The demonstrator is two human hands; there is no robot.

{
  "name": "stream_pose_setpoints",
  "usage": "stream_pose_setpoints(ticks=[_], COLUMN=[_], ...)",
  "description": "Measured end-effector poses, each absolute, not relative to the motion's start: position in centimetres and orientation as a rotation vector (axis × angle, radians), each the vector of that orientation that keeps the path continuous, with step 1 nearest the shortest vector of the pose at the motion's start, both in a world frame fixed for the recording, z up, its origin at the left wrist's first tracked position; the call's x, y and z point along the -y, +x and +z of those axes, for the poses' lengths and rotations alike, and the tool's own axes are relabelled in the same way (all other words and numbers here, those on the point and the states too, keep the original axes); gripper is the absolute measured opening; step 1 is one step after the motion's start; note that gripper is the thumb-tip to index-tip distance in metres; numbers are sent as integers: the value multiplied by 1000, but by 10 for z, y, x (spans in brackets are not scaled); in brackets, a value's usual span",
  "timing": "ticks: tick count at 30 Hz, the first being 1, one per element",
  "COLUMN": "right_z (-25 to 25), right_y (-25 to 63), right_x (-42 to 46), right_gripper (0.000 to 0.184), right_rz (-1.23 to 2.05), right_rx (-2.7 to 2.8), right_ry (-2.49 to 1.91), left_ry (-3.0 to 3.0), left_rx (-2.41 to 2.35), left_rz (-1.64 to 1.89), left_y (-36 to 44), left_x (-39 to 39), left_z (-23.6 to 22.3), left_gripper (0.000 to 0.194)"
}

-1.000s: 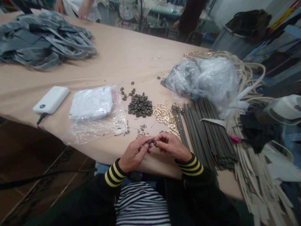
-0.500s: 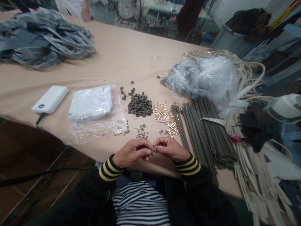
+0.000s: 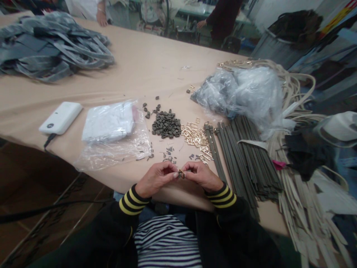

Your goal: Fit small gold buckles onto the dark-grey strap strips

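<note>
Over the table's front edge, my left hand [image 3: 156,178] and my right hand [image 3: 203,176] meet with their fingertips pinched. Between them is a small gold buckle [image 3: 182,174], and something dark shows right against it, too small to make out. Just beyond the fingers lie small dark scraps [image 3: 169,153]. Past these is a heap of dark olive strap loops [image 3: 166,124]. Loose gold buckles [image 3: 193,136] are spread to the right of the loops. Beside them lie long dark olive straps [image 3: 240,152], some with buckles at the far end.
A white power bank [image 3: 61,117] with a cable and a plastic-wrapped white packet [image 3: 108,121] lie left. Grey straps [image 3: 52,48] are piled far left. A clear plastic bag [image 3: 242,89] and beige straps [image 3: 301,212] fill the right. Other people [image 3: 223,18] stand beyond the table.
The buckle has turned and shifted slightly left between my fingertips, and a dark bit now shows against it. My left fingers have straightened somewhat. A person's hand in the background moved slightly.
</note>
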State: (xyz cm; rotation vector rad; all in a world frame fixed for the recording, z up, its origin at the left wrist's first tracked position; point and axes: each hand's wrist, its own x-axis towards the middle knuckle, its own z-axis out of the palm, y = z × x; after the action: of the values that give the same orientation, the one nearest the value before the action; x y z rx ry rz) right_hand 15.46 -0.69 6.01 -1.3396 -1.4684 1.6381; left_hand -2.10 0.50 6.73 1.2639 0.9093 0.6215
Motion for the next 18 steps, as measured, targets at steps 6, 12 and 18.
stream_pose_setpoints(ticks=[6, 12, 18], right_z=[56, 62, 68], right_y=[156, 156, 154], right_x=[4, 3, 5], right_gripper=[14, 15, 9], right_rz=[1536, 1403, 1320], right_rx=[1587, 1768, 1827], right_ry=[-1366, -1350, -1343], left_ry=[1222, 1463, 1176], left_rx=[-991, -1187, -1064], left_rz=[661, 770, 776], left_y=[-14, -10, -10], left_x=[-3, 0, -1], left_z=[67, 61, 62], left_gripper=[11, 4, 17])
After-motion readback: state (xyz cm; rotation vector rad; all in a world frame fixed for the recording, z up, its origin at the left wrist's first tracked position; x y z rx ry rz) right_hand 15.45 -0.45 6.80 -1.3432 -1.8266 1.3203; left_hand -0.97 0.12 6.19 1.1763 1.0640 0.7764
